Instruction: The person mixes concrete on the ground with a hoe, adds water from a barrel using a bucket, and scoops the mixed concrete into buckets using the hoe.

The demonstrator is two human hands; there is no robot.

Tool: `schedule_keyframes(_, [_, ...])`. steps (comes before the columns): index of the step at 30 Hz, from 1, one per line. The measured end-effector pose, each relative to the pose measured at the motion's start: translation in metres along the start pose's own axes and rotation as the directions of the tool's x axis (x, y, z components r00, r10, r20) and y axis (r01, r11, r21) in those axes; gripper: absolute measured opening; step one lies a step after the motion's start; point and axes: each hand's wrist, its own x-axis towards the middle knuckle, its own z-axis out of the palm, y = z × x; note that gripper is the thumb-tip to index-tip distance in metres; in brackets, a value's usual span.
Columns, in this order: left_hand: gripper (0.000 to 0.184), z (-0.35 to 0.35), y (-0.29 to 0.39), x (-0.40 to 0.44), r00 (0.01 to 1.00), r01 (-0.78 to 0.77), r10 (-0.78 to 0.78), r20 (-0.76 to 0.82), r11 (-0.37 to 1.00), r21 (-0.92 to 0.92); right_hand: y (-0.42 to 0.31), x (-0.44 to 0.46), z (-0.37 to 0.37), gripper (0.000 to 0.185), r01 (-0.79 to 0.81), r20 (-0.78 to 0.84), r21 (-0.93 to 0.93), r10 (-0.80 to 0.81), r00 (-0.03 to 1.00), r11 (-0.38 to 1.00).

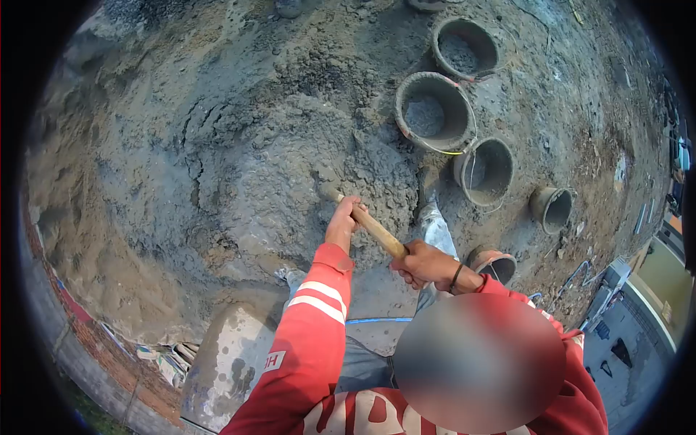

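Note:
My left hand (346, 220) is closed round the upper part of a wooden tool handle (380, 233). Closer to my body, my right hand (428, 264), with a dark band at the wrist, grips the same handle near its end. The handle slants away to the upper left into a heap of wet grey mortar (290, 156). Its working head is not visible, so I cannot tell which tool it is. Cracks run through the heap's left side.
Right of the heap stand several mortar-stained buckets, among them a large one (402, 98), another (509, 163) and a tipped one (536, 206). A smaller bucket (478, 254) is near my right hand. A pale, stained surface (225, 362) lies at lower left.

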Motion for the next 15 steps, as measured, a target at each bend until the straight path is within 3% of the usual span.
schedule_keyframes(1, [0.017,0.005,0.011,-0.004,1.0,-0.01,0.01,-0.002,1.0,0.024,-0.01,-0.019,-0.008,0.025,0.016,-0.004,0.02,-0.016,1.0,1.0])
schedule_keyframes(3, [0.018,0.011,0.023,-0.01,0.997,0.041,-0.023,0.072,0.965,-0.26,-0.03,-0.074,-0.023,0.027,0.03,0.019,-0.141,-0.027,0.999,0.99])
schedule_keyframes(4, [0.016,0.023,0.025,-0.028,0.993,-0.07,0.085,0.081,0.983,-0.168,-0.035,-0.108,-0.03,0.031,0.044,-0.015,-0.225,-0.049,0.999,0.973])
schedule_keyframes(6, [0.015,0.048,0.016,-0.054,0.975,-0.144,0.163,0.151,0.981,-0.13,0.008,-0.145,-0.048,0.037,0.195,-0.078,-0.451,-0.257,0.963,0.871])
schedule_keyframes(7, [0.014,0.059,0.01,-0.069,0.947,-0.203,0.226,0.227,0.972,-0.117,0.025,-0.167,-0.059,0.036,0.194,-0.082,-0.464,-0.26,0.962,0.864])
schedule_keyframes(9, [0.012,0.104,-0.019,-0.124,0.944,-0.178,0.221,0.243,0.966,-0.185,0.07,-0.193,-0.085,0.036,0.189,-0.087,-0.488,-0.263,0.961,0.852])
schedule_keyframes(11, [0.013,0.15,-0.05,-0.16,0.875,-0.374,0.403,0.267,0.915,-0.155,0.119,-0.191,-0.117,0.036,0.194,-0.085,-0.489,-0.267,0.96,0.851])
schedule_keyframes(13, [0.014,0.191,-0.072,-0.155,0.855,-0.397,0.425,0.297,0.905,-0.152,0.176,-0.159,-0.149,0.036,0.191,-0.208,-0.628,-0.399,0.893,0.755])
schedule_keyframes(15, [0.013,0.233,-0.082,-0.117,0.825,-0.448,0.443,0.351,0.891,-0.071,0.246,-0.085,-0.195,0.038,0.248,-0.297,-0.644,-0.535,0.79,0.724])
